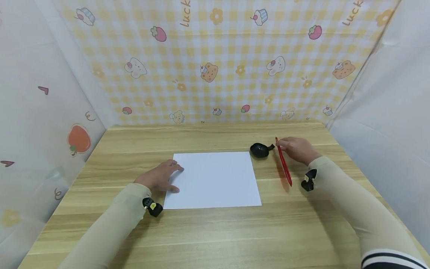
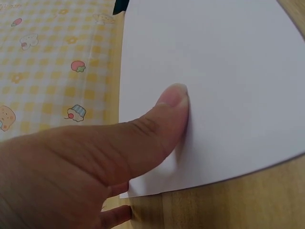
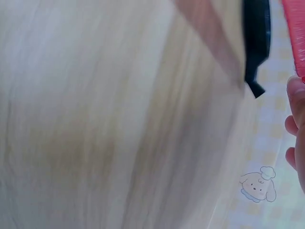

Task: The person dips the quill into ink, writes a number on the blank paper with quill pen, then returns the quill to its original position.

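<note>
Left hand (image 1: pixel 159 176): spreading over the paper (image 1: pixel 215 181); light pressing risking a skid.
Right hand (image 1: pixel 296 148): pinching the red strip (image 1: pixel 284 164) above the bench (image 1: pixel 215 239); loosening risking a drop.
Black object (image 1: pixel 259 150): lying between; the strip's swinging risking a knock.

Right wrist view: I'm seeing right hand (image 3: pixel 300 126) and red stick (image 3: pixel 298 38) cropped by the edge, black object (image 3: pixel 257 36) clipped at top, tabletop (image 3: pixel 81 119) blurring. Left wrist view: left hand (image 2: pixel 95 157) is hiding some paper (image 2: pixel 228 95); paper's running off top.
</note>
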Demonstrator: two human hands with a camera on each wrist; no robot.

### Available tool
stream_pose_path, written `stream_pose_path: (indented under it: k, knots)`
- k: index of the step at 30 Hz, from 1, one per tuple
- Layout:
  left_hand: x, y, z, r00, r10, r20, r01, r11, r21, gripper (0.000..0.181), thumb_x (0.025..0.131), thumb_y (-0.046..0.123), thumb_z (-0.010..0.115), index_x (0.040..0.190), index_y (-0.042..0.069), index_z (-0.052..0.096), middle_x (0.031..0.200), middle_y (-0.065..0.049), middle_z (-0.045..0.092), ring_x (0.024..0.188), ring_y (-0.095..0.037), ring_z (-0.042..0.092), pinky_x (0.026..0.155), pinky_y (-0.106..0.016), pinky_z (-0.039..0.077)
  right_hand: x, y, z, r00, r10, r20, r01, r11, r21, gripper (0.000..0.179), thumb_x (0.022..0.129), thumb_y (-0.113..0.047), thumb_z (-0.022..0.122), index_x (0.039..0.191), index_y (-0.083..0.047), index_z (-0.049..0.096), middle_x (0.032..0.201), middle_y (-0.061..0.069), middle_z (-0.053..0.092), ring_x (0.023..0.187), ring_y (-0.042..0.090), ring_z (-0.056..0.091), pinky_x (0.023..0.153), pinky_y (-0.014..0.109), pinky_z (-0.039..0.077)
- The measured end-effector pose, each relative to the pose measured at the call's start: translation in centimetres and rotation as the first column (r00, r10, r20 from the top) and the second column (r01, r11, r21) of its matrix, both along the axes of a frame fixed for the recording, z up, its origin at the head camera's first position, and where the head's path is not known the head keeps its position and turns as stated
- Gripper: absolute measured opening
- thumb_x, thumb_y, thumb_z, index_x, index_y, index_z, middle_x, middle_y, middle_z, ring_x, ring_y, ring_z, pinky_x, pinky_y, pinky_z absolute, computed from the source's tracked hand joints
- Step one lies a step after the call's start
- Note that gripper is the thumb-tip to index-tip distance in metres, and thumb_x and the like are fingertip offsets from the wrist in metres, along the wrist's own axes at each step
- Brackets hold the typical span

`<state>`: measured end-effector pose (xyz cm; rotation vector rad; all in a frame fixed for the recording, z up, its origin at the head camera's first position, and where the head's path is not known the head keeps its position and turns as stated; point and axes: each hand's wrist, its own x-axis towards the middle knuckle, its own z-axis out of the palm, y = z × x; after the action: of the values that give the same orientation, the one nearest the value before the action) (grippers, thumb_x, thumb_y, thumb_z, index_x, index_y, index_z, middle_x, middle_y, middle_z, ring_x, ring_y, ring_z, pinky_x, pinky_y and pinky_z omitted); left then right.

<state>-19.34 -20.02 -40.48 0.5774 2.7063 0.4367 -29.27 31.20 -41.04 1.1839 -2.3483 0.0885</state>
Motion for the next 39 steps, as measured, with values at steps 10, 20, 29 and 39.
stream_pose_path:
  k: [10, 20, 29, 39]
  knots:
    - [0.2, 0.2, 0.2, 1.0, 0.016, 0.014, -0.016, 1.0, -0.008, 0.07, 0.076, 0.031, 0.084, 0.136, 0.011, 0.053, 0.15, -0.022, 0.032, 0.137, -0.041, 0.03, 0.107, -0.057, 0.031, 1.1, -0.8, 0.8, 0.963, -0.087, 0.256, 0.157, 0.951, -0.267, 0.021, 0.082, 0.01, 0.07, 0.1, 0.0, 0.067, 0.089, 0.014, 0.071, 0.076, 0.028, 0.068, 0.061, 0.043, 0.056]
    - [0.3, 0.2, 0.4, 0.999, 0.025, 0.023, -0.024, 1.0, -0.009, 0.07, 0.076, 0.031, 0.084, 0.136, 0.012, 0.053, 0.15, -0.021, 0.032, 0.136, -0.041, 0.031, 0.107, -0.057, 0.031, 2.2, -1.8, 1.4, 0.933, 0.016, 0.359, 0.168, 0.864, -0.474, 0.022, 0.081, 0.011, 0.069, 0.101, 0.002, 0.063, 0.092, 0.015, 0.07, 0.086, 0.023, 0.066, 0.077, 0.012, 0.047]
    - [0.3, 0.2, 0.4, 1.0, 0.027, 0.015, -0.027, 1.0, -0.015, 0.07, 0.076, 0.031, 0.083, 0.136, 0.012, 0.053, 0.15, -0.021, 0.032, 0.136, -0.041, 0.032, 0.107, -0.057, 0.031, 2.3, -2.6, 2.3, 0.855, -0.03, 0.518, 0.338, 0.79, -0.511, 0.008, 0.093, -0.005, 0.064, 0.097, 0.003, 0.061, 0.086, 0.014, 0.064, 0.069, 0.004, 0.055, 0.058, 0.015, 0.045]
    - [0.3, 0.1, 0.2, 0.999, 0.024, 0.03, -0.023, 1.0, -0.01, 0.071, 0.077, 0.032, 0.083, 0.138, 0.012, 0.052, 0.151, -0.021, 0.03, 0.138, -0.041, 0.03, 0.108, -0.057, 0.03, 2.4, -2.5, 1.7, 0.822, 0.001, 0.569, 0.377, 0.748, -0.546, 0.009, 0.095, -0.008, 0.062, 0.095, 0.001, 0.061, 0.084, 0.013, 0.066, 0.069, 0.013, 0.059, 0.056, 0.019, 0.043]
